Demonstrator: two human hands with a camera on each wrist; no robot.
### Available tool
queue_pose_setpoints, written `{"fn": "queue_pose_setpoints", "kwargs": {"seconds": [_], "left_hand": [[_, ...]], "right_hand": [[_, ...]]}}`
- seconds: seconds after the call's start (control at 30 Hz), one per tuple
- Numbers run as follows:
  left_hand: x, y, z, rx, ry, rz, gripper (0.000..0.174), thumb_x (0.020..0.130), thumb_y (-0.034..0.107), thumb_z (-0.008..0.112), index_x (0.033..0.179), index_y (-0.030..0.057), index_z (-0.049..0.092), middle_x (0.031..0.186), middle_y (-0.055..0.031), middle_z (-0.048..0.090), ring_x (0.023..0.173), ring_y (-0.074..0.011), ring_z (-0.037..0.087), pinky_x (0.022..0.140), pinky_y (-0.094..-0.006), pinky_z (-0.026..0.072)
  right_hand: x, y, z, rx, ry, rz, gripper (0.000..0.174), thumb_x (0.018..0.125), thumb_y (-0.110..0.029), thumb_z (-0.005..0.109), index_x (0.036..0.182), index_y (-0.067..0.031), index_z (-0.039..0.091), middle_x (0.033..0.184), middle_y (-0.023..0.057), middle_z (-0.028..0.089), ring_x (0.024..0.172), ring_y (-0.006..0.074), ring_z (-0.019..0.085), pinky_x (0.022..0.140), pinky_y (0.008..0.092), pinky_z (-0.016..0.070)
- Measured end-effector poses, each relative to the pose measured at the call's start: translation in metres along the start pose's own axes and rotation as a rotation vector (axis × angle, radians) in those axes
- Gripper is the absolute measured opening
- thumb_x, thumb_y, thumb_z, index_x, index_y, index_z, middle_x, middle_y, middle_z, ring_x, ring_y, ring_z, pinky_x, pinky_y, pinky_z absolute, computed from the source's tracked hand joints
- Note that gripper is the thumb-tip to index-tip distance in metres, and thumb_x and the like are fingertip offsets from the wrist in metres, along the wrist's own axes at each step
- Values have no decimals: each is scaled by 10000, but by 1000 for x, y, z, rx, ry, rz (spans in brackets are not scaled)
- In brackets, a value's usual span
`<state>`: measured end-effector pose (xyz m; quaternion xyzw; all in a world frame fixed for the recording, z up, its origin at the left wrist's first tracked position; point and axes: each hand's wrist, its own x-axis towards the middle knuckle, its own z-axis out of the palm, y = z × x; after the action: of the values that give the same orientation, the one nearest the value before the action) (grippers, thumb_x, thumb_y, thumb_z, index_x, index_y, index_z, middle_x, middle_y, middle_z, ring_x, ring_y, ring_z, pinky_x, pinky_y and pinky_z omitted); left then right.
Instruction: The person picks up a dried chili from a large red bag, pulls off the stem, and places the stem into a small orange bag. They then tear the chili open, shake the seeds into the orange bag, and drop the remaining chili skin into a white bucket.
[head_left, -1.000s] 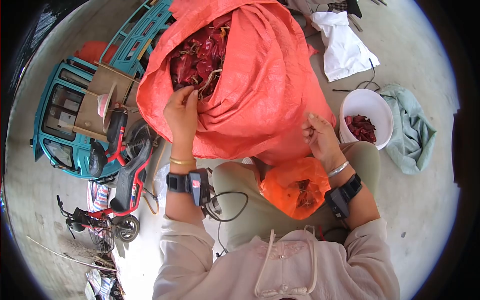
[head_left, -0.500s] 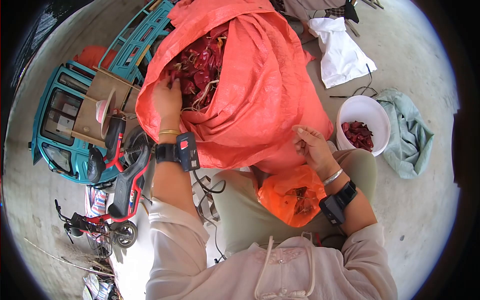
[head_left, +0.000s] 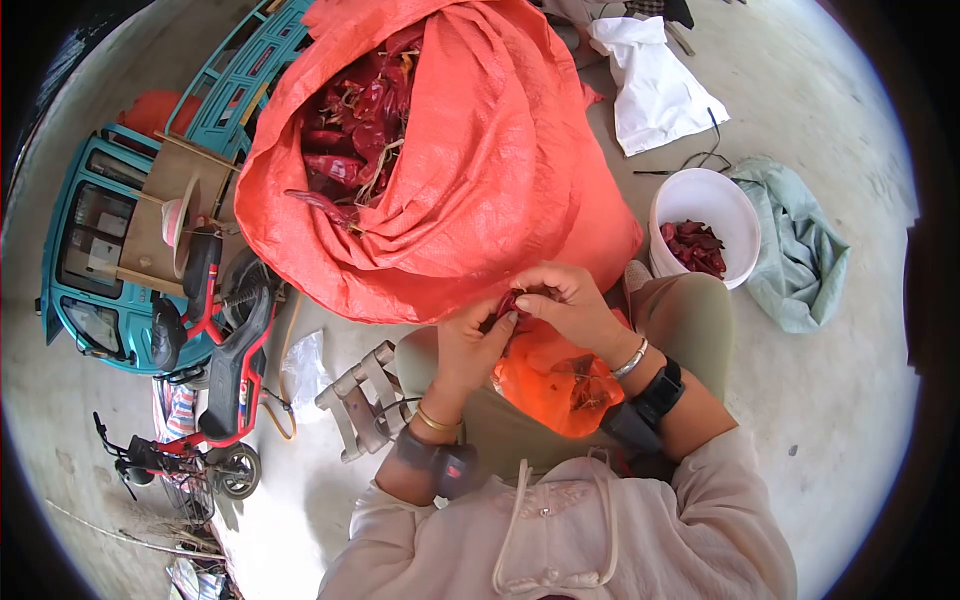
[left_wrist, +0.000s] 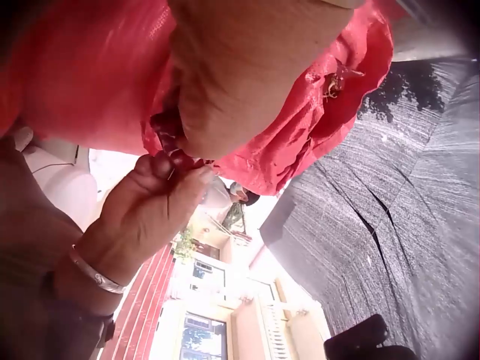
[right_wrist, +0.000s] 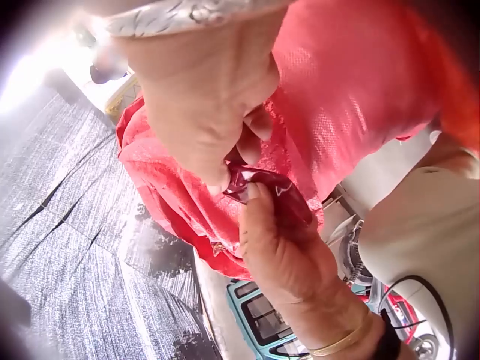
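A dark red dried chili pepper (right_wrist: 281,191) is between both hands, close over the lap. My left hand (head_left: 468,345) grips its body, the thumb pressed along it in the right wrist view. At the pepper's end, my right hand (head_left: 578,318) pinches with thumb and fingertips. The fingers partly hide the pepper. Just below the hands lies an orange plastic bag (head_left: 530,390) with stem-like bits (head_left: 583,388) inside. In front stands a large red woven sack (head_left: 500,170), its mouth folded open on many dried peppers (head_left: 345,165). One pepper (head_left: 320,207) lies at its rim.
To the right, a white bucket (head_left: 742,225) holds some red peppers (head_left: 692,247). A green cloth sack (head_left: 795,255) and a white bag (head_left: 660,95) lie on the floor. On the left stand a red scooter (head_left: 225,370) and a teal vehicle (head_left: 85,240).
The left hand has come from the sack's mouth down to the lap with a pepper. The right hand has moved left to meet it, and both now hold the pepper.
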<state>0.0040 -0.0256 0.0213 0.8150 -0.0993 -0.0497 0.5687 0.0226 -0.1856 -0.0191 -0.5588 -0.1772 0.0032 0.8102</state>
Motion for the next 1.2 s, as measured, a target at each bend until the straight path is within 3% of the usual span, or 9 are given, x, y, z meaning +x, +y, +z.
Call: {"fn": "queue_pose_setpoints", "kwargs": {"seconds": [0.17,0.47,0.57,0.67,0.77,0.87,0.97,1.07,1.2], "left_hand": [[2,6,9,46,25,75,141,789,22,581,923,-22,595,625,4,531,506,-25,451,447,-190,371],[6,-6,8,44,-31,-206,178,792,86,615,948,0,604,646,15,544,535,-35,435,471,-198,386],[5,-9,10,31,-34,-35,157,796,80,609,935,6,609,647,20,539,571,-35,445,505,-210,401],[7,-18,10,70,2,117,108,809,82,594,879,5,619,643,31,556,467,-15,456,394,-177,342],[9,-19,3,185,-56,177,129,757,58,622,880,20,611,668,-60,575,575,-141,524,548,-252,430],[16,-23,0,361,-29,510,75,749,62,625,813,23,612,685,-59,601,550,-150,553,503,-254,421],[15,-20,-3,418,-80,556,97,707,53,640,797,33,611,713,-99,600,622,-236,578,567,-290,446],[15,-21,-2,473,-69,673,110,689,58,652,786,31,609,705,-90,598,621,-245,577,560,-293,448],[13,-23,-1,386,-34,613,76,720,52,634,780,17,604,682,-86,587,611,-209,576,544,-281,442]], "right_hand": [[2,-3,-2,-223,-35,-77,148,772,-38,597,911,14,590,762,73,585,645,105,569,575,221,461],[-2,-9,3,-1003,42,-391,82,744,-109,575,727,-35,543,682,109,568,607,309,559,507,352,449],[1,-3,5,-771,140,-326,99,768,-110,562,733,-25,526,657,114,543,558,246,544,502,324,438],[-1,4,4,-452,101,-3,130,815,-128,541,746,-19,527,639,79,532,532,146,505,500,274,419],[-2,7,9,29,99,188,175,855,-157,516,739,-26,532,621,29,511,517,81,439,485,217,378],[-2,-7,7,303,71,462,178,862,-175,515,747,-43,545,612,2,493,482,67,402,430,194,321],[-1,5,-7,541,-65,644,162,860,-181,518,758,-59,553,589,-3,473,451,57,356,388,193,264],[-1,9,-12,678,-122,786,161,858,-193,524,769,-62,556,587,-5,470,445,48,348,372,199,243],[-3,12,-9,689,-123,728,165,862,-198,517,772,-66,555,596,-7,475,454,54,359,389,190,262]]}}
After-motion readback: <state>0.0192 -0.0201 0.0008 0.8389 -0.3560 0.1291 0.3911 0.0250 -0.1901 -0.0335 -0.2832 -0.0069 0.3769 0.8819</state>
